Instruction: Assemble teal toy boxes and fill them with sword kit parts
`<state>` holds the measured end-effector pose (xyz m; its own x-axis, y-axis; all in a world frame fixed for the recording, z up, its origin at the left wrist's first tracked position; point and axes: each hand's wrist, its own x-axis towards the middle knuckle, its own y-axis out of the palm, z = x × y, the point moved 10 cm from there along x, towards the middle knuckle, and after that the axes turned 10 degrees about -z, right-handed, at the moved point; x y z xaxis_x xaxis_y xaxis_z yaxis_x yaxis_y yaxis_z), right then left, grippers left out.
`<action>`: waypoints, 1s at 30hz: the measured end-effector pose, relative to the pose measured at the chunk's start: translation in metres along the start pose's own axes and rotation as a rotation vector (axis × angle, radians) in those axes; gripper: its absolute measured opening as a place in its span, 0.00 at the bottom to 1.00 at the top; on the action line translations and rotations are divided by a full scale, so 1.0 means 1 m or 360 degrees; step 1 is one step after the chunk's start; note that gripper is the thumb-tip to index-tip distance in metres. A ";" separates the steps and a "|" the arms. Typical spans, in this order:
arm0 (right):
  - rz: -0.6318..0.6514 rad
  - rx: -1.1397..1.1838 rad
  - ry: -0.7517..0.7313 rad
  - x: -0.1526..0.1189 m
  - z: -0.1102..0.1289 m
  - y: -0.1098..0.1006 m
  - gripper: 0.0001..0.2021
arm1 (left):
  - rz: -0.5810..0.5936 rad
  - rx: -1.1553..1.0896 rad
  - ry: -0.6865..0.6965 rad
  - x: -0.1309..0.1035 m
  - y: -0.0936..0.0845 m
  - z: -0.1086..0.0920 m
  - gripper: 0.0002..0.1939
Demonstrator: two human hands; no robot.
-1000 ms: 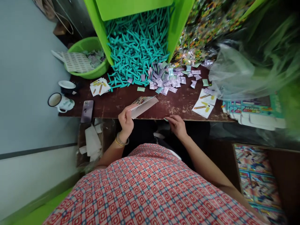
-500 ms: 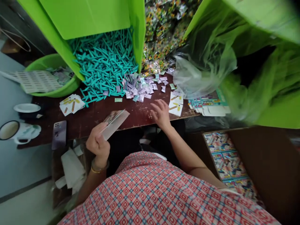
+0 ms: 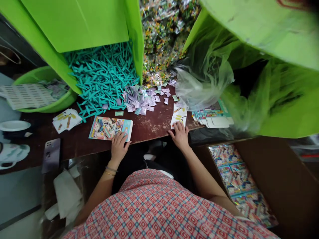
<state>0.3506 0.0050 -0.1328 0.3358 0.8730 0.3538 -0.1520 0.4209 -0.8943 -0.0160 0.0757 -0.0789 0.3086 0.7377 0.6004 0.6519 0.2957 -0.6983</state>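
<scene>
A printed flat packet [image 3: 104, 127] lies on the dark red table [image 3: 149, 127]. My left hand [image 3: 119, 146] rests on its right part, fingers spread over it. At the table's front edge, my right hand [image 3: 180, 136] touches the lower of the white cards with yellow pictures [image 3: 178, 116], its fingers apart. Behind the hands is a heap of small purple and green sachets [image 3: 143, 101]. Teal plastic pieces [image 3: 104, 76] spill out of a green bin [image 3: 136, 43] toward the sachets. More white picture cards [image 3: 67, 120] lie left of the packet.
Left are a green basin [image 3: 50, 106], a phone [image 3: 51, 155] and a mug [image 3: 15, 152]. Clear plastic [image 3: 196, 86] hangs over printed cards [image 3: 214, 116] at the right. A carton [image 3: 276, 172] of printed packs [image 3: 239, 176] stands lower right.
The packet, earlier held up tilted in my left hand, now lies flat on the table with that hand on it. My right hand has come down onto the white cards. The view has shifted slightly.
</scene>
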 end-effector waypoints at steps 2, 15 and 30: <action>-0.0043 -0.0003 -0.0091 -0.013 0.013 -0.002 0.27 | -0.0066 0.0035 0.0039 -0.002 -0.008 -0.010 0.15; -0.0726 0.0562 0.0041 0.022 0.002 -0.078 0.15 | 0.0556 -0.1458 -0.1089 -0.020 0.060 -0.076 0.14; 0.0068 0.0395 0.0174 0.039 0.027 -0.026 0.27 | 0.0372 -0.1769 -0.2647 -0.060 0.064 -0.044 0.08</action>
<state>0.3422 0.0350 -0.0877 0.4205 0.8650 0.2737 -0.3866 0.4437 -0.8085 0.0376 0.0240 -0.1421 0.0414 0.6255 -0.7791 0.9644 0.1787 0.1948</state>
